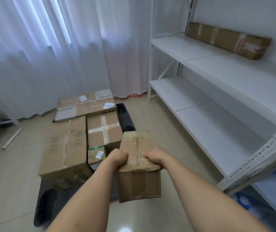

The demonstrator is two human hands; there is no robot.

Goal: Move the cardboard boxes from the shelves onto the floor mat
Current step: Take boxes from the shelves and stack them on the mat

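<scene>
I hold a taped cardboard box [139, 180] in front of me, above the floor. My left hand [117, 156] grips its left top edge and my right hand [155, 156] grips its right top edge. Three cardboard boxes lie on the black floor mat [125, 116]: a flat one [83, 106] at the far end, a tall one [63, 151] on the left, and one with crossed white tape [103, 133] in the middle. One long cardboard box [227, 39] lies on the upper board of the white shelves [200, 64].
White curtains [50, 56] hang along the far wall. A thin white tube [12, 138] lies on the tile floor at the left. The lower shelf board [209, 114] carries nothing. Blue items [244, 201] sit low under the shelf at the right.
</scene>
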